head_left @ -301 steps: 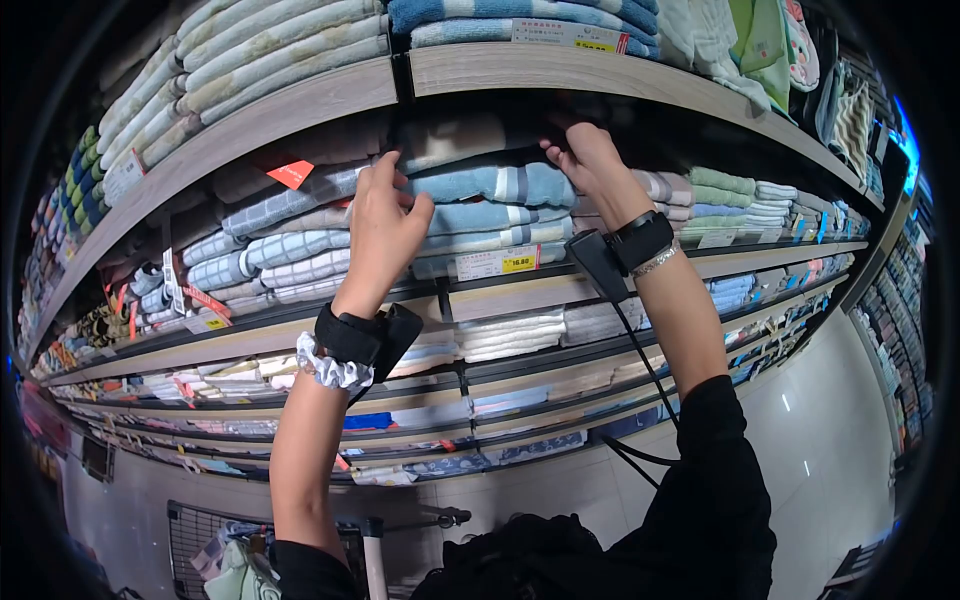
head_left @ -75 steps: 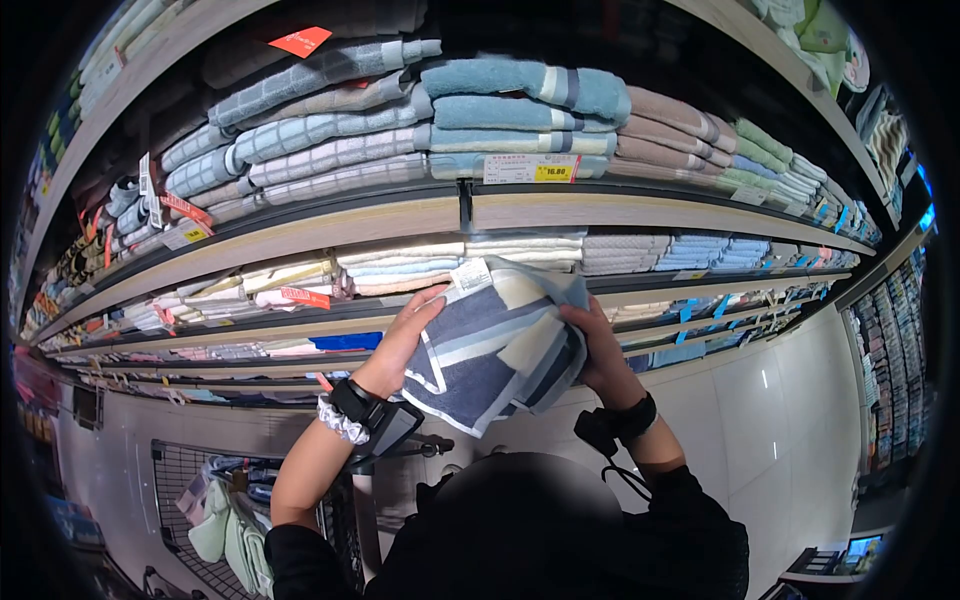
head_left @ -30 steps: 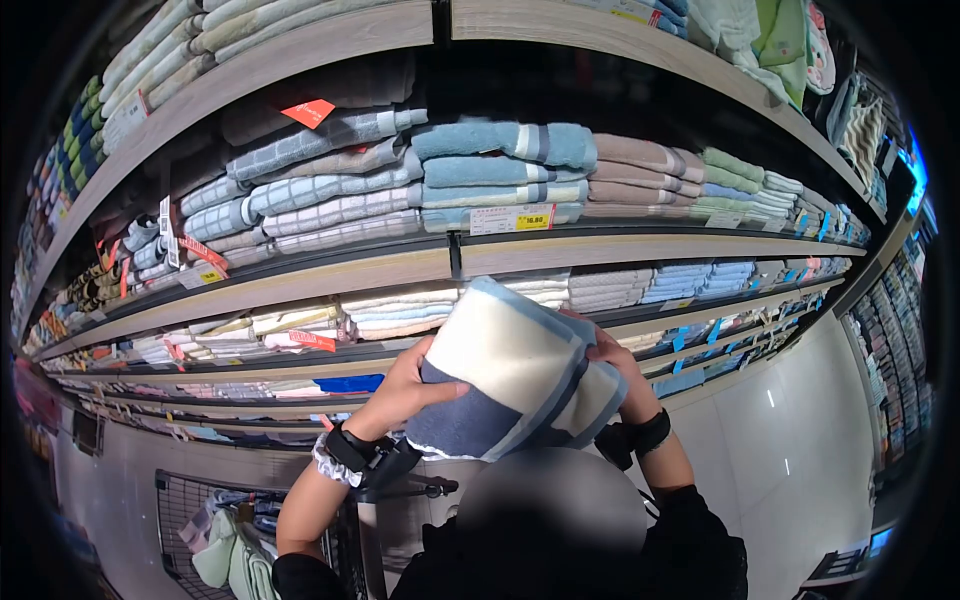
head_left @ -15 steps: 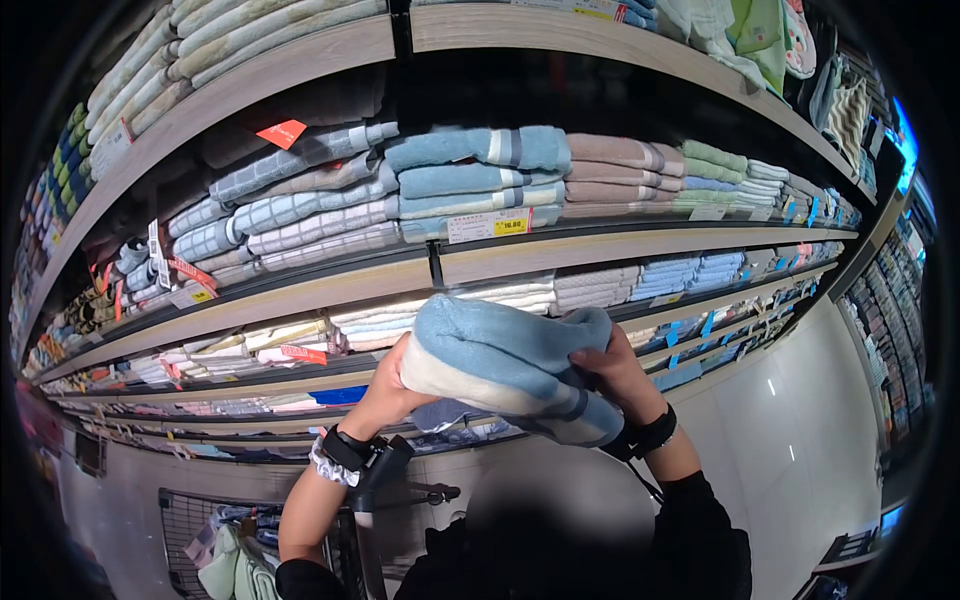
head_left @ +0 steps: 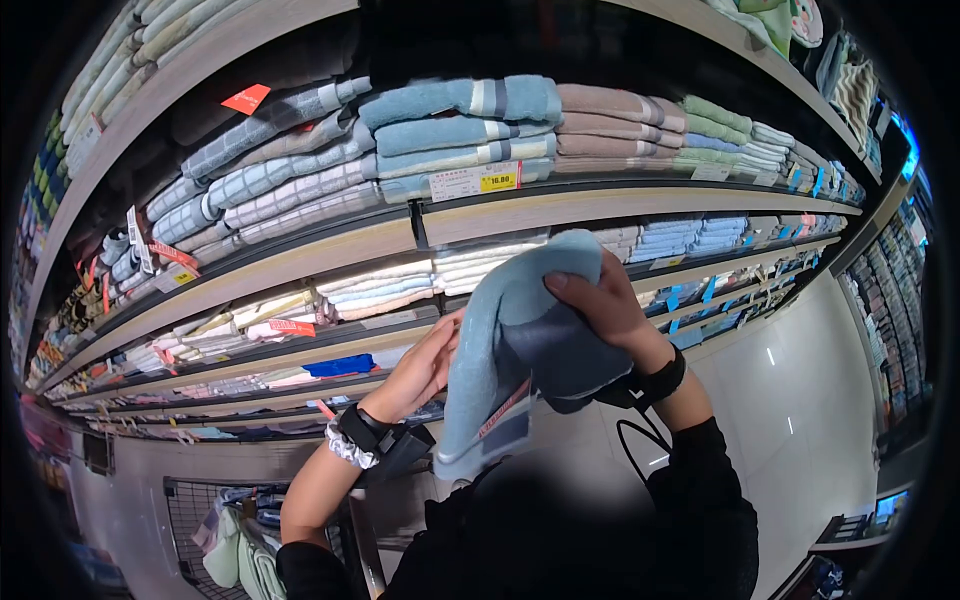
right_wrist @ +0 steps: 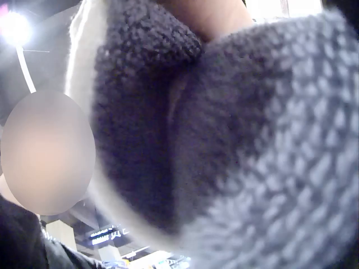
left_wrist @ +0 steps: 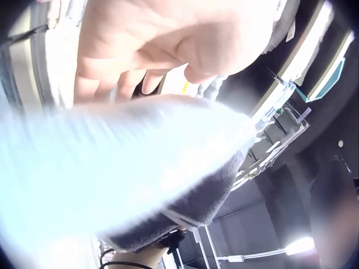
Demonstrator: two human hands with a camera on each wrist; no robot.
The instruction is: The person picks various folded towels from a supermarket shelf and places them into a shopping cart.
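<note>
Shelving (head_left: 640, 208): tiered, wood-grain fronts. Floor (head_left: 815, 400): pale glossy tile, streaked with reflections. Ceiling (left_wrist: 322, 126): dark; tube lamp (left_wrist: 300, 245), bright. Screen (head_left: 888, 508): small, lit, head view's lower right.

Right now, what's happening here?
A person is handling a light-blue and dark-grey towel in front of shelves of folded towels. The right grip holds it near its upper end, and the rest hangs down. The left grip is at its left edge, fingers relaxed; contact there isn't clear. A cart with green cloth in it stands at lower left of the head view.
</note>
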